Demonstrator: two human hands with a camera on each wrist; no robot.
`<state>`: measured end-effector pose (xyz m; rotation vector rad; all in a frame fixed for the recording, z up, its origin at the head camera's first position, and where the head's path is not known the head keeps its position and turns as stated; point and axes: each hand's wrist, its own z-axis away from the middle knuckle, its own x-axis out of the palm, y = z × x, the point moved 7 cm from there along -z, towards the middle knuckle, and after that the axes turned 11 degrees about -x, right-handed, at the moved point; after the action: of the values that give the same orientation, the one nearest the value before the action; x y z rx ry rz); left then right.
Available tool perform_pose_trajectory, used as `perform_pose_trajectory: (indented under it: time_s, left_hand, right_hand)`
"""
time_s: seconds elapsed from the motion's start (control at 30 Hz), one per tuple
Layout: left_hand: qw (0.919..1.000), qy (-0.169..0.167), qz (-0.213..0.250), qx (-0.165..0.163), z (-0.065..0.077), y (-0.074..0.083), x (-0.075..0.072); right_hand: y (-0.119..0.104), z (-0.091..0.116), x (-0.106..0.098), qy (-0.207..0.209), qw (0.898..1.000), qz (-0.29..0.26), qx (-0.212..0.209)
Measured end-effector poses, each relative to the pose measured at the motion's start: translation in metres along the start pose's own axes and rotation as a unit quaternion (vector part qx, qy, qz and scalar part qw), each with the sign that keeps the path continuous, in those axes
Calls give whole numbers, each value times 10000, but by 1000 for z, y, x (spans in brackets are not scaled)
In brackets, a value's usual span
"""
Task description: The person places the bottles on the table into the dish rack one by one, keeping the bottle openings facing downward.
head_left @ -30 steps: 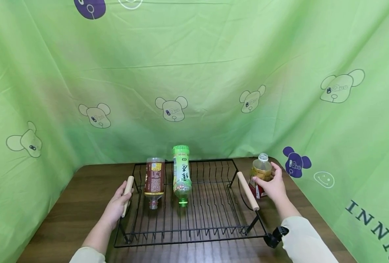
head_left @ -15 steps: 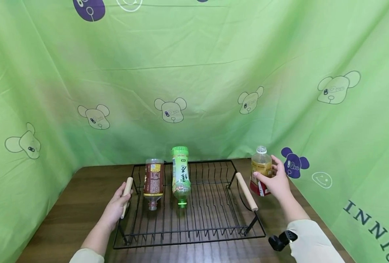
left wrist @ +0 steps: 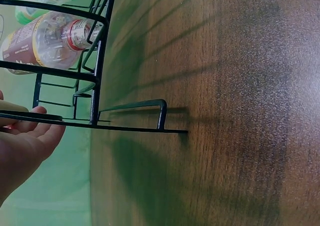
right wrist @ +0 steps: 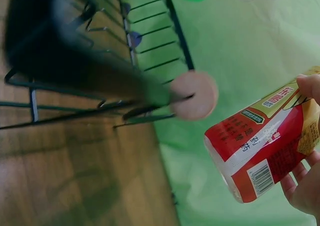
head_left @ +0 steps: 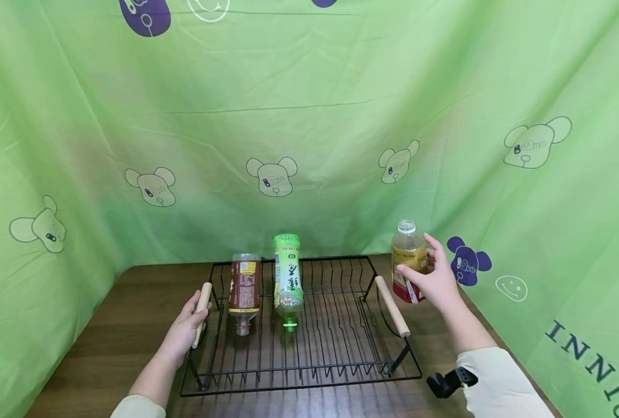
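Observation:
My right hand (head_left: pixel 437 276) grips a clear plastic bottle (head_left: pixel 410 255) with a gold and red label, upright with its uncapped mouth on top, just right of the rack. In the right wrist view, the bottle's base and barcode show, lifted off the table. My left hand (head_left: pixel 186 322) holds the left wooden handle (head_left: pixel 202 307) of a black wire dish rack (head_left: pixel 301 383). Two bottles stand upside down in the rack: one with a dark brown label (head_left: pixel 245 284) near the left end, and a green-labelled one (head_left: pixel 288 273) beside it.
The rack's right wooden handle (head_left: pixel 393 306) lies between the rack's wires and the held bottle. A brown wooden table (head_left: pixel 116 325) carries the rack. Green printed cloth (head_left: pixel 309 116) hangs behind and at both sides. A black wrist device (head_left: pixel 452 382) sits at the right sleeve.
The bottle in my right hand has risen off the table and shifted slightly left, toward the rack. My left hand has stayed on the handle.

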<state>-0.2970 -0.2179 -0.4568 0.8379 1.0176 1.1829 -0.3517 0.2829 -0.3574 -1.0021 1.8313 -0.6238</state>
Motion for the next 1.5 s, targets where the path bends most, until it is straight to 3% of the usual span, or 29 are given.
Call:
perform_pose_trajectory:
  time_s: [0.2, 0.37, 0.87, 1.2, 1.37, 1.5]
  left_hand:
    - [10000, 16, -14, -3, 0, 1, 0]
    - [10000, 16, -30, 5, 0, 0, 0]
    - [9999, -21, -126, -30, -1, 1, 0]
    - [9981, 133, -600, -31, 1, 4, -3]
    - [9929, 404, -1097, 224, 4, 14, -6]
    - [9874, 692, -1348, 465, 10, 33, -5]
  right_hand:
    - [-27, -5, 2, 16, 9996, -152, -238]
    - [-45, -8, 12, -201, 9991, -285, -250]
    - [-78, -1, 66, -855, 9944, -426, -461]
    - [-89, 8, 100, -1215, 9891, -289, -776]
    - [-93, 13, 114, -1400, 9857, 31, -939]
    - [-98, 18, 123, -1595, 9825, 90, -958]
